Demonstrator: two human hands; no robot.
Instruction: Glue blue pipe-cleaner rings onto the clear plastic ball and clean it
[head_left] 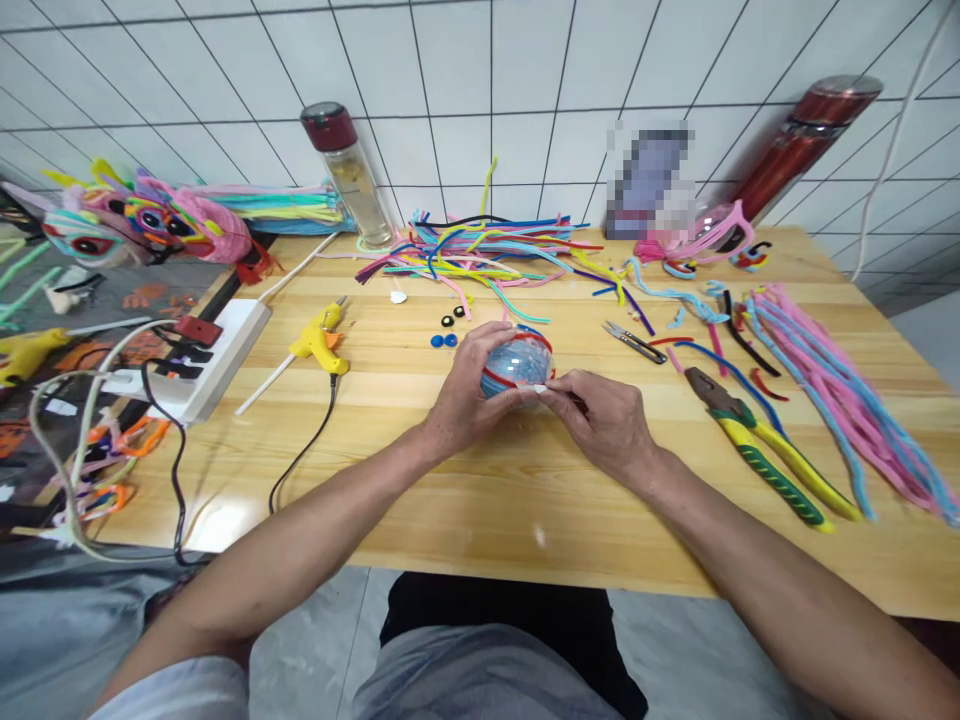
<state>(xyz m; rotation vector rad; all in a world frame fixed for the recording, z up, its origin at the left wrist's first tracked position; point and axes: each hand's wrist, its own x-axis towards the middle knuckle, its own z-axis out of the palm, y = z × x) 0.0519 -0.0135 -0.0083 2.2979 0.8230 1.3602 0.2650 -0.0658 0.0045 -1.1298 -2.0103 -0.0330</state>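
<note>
My left hand [476,385] wraps round the left side of a clear plastic ball [517,358], its thumb along the lower front. Blue and red pipe cleaners line parts of the ball. My right hand [600,410] is closed in a pinch at the ball's lower right edge, on a small white piece [538,388] whose kind I cannot make out. Just behind the ball lie blue discs [444,341] and small black rings [453,316]. Small scissors [634,341] and pliers with green and yellow handles [761,450] rest to the right.
A yellow glue gun [321,340] and a white power strip [225,365] with cords lie left. Pipe cleaners [487,245] are heaped at the back, with a pink and blue bundle [840,390] at right. A glass bottle [352,180] and a red flask [802,150] stand near the wall.
</note>
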